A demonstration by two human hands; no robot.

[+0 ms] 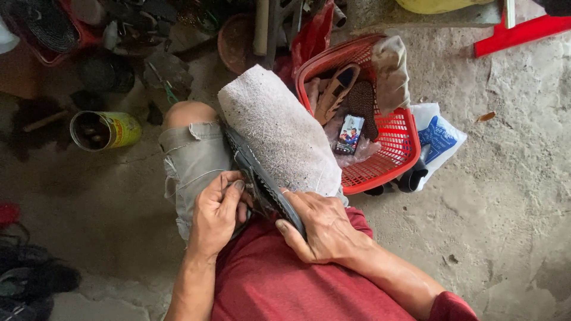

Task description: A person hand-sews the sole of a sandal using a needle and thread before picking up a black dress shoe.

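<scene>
1. A red plastic basket (397,156) stands on the concrete floor (511,178) at upper centre-right of the frame. It holds a tan shoe sole (335,94) lying on its side, a dark mesh piece (360,102), a crumpled beige cloth (391,71) over its far rim, and a phone (349,134) with a lit screen.
2. Just right of the basket lies a white and blue plastic bag (439,135), touching its outer wall.
3. At left of the frame a yellow tin can (106,130) lies on its side, mouth toward the left; small dark bits show inside, too dim to tell what.
4. The shoe (279,134) rests on the person's lap at the centre of the frame, its pale grey worn sole facing up and to the right. Its long axis runs from upper left, beside the bare knee (189,113), down toward the lower right and the red shirt (285,279). The dark upper (262,184) shows as a narrow band along the sole's lower left edge.
5. The left hand (217,217) sits at the dark upper's near end, fingers curled closed; its grip pinches something small at the edge, possibly a thread, too fine to tell.
6. The right hand (318,223) lies over the sole's near end, fingers spread and wrapped over the shoe's edge, holding it steady.
7. The khaki shorts (193,163) lie under the shoe on the left.
</scene>
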